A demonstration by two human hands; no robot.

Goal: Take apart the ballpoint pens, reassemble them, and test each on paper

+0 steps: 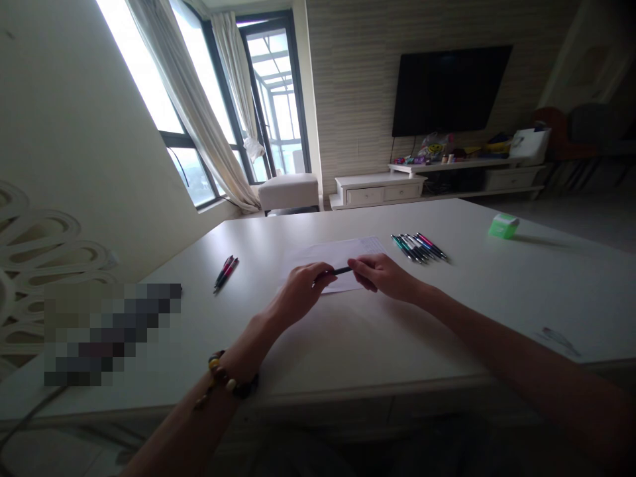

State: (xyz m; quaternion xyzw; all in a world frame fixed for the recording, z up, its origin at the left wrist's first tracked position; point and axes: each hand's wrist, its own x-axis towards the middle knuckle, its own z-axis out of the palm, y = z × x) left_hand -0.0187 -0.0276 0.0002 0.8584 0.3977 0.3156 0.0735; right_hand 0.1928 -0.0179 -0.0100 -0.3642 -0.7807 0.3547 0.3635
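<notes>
My left hand [302, 290] and my right hand [383, 275] meet above a white sheet of paper [322, 257], and both grip a black pen [340, 271] between them. Much of the pen is hidden by my fingers. A bundle of several pens [419, 247] with green, silver and pink barrels lies on the table to the right of the sheet. Left of my left hand, a small group of pink and dark pens [225, 273] lies apart. A beaded bracelet [224, 377] circles my left wrist.
The pale table [377, 351] has a small green box [503, 226] at its far right. A pixelated patch [112, 334] covers part of the left side. A white cabinet [382, 189], wall-mounted television [451, 91] and white stool [288, 192] stand beyond the table.
</notes>
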